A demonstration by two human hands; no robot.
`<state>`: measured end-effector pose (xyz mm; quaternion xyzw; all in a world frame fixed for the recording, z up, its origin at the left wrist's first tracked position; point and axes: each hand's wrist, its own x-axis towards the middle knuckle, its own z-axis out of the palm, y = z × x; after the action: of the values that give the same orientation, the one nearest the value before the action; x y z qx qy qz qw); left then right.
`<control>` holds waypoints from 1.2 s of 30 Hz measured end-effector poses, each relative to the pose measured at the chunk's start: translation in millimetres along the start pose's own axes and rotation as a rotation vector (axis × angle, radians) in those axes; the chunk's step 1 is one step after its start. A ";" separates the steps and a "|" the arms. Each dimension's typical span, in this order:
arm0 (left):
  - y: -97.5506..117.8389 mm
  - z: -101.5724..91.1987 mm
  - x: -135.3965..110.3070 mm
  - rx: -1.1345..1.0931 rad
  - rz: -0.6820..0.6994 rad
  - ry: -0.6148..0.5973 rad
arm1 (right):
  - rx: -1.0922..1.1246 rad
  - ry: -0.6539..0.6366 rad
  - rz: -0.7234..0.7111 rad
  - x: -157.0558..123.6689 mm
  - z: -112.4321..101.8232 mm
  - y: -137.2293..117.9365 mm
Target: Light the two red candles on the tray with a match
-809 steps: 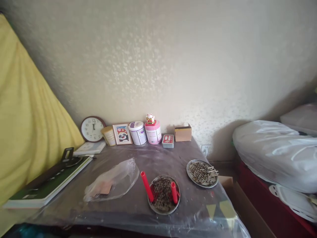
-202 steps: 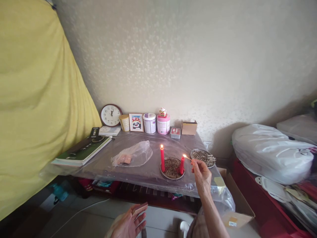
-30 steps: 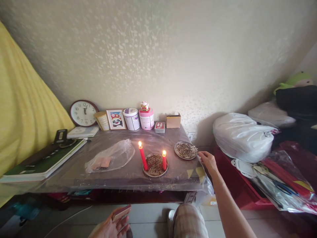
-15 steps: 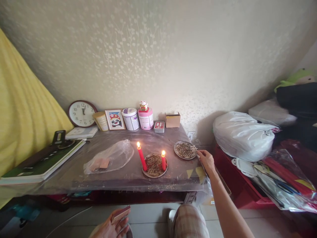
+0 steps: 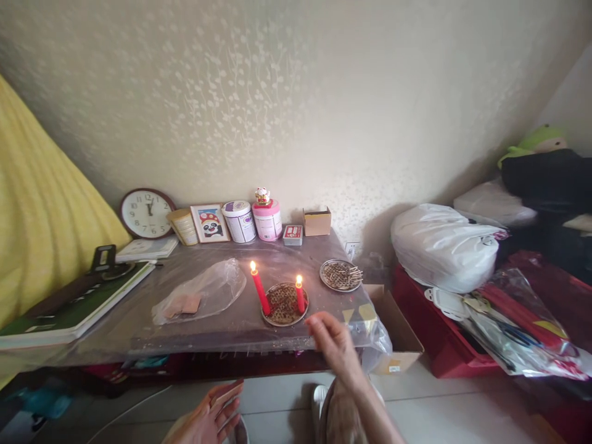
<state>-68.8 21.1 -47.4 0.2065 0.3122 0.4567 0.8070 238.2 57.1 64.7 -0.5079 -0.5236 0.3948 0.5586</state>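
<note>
My left hand [image 5: 210, 413], low in the view, holds a small flat reddish-brown piece [image 5: 226, 393] against its thumb side, the other fingers partly spread. My right hand [image 5: 332, 342] is over the table's front edge, thumb and fingers pinched; whatever is between them is too small to make out. Just beyond it, two lit red candles, a taller one [image 5: 260, 290] leaning left and a shorter one [image 5: 300, 297], stand on a round patterned plate [image 5: 283, 319]. A second round plate [image 5: 327, 276], farther right, bears several thin pale sticks [image 5: 354, 274] that look like matchsticks.
A clear plastic bag [image 5: 222, 283] with flat tan pieces [image 5: 190, 303] lies left of the candles. Along the wall stand a clock [image 5: 147, 213], a picture frame [image 5: 210, 223], canisters [image 5: 239, 222] and a small carton [image 5: 317, 222]. Right of the table are a cardboard box [image 5: 400, 333] and a red bin [image 5: 444, 351].
My right hand has left the plate of sticks, moving left and toward me to the table's front edge. My left hand keeps the flat piece in nearly the same place. The view has shifted slightly.
</note>
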 end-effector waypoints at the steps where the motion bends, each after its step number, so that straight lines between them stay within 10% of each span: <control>1: -0.6 -0.5 0.2 0.018 0.001 0.026 | -0.005 -0.072 0.009 -8.5 17.6 5.2; 8: -3.4 0.1 2.2 0.102 0.009 0.142 | -0.153 -0.192 -0.033 -38.9 75.3 57.6; 20: -6.1 45.1 -8.2 0.136 0.076 0.154 | -0.179 -0.237 -0.061 -52.6 77.0 63.2; 36: -10.9 51.5 -14.7 0.208 0.141 0.089 | -0.226 -0.277 -0.162 -63.7 84.3 56.7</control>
<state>-32.2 0.4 -12.5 0.2901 0.3779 0.4861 0.7326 151.3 17.9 -8.0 -0.4646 -0.6756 0.3532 0.4506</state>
